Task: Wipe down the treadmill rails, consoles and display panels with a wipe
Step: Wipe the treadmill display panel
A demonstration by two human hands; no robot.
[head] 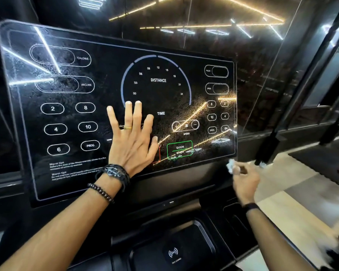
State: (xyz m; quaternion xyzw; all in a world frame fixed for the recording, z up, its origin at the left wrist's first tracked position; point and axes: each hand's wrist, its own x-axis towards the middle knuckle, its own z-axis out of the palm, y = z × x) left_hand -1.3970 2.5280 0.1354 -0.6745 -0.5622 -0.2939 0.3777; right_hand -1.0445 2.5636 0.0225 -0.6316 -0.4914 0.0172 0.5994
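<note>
We press our left hand (132, 141), fingers spread, on the droplet-speckled display panel (70, 118) while our right hand (243, 176) pinches the wipe (230, 165), most wiping seemingly left.

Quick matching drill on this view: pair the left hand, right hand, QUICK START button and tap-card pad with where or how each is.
1 left hand
2 right hand
3 QUICK START button
4 tap-card pad

A green outline
B low on the console, under the panel
C flat on the panel, fingers spread
D off the panel's lower right corner, holding the wipe

Pairs: 1-C, 2-D, 3-A, 4-B
</note>
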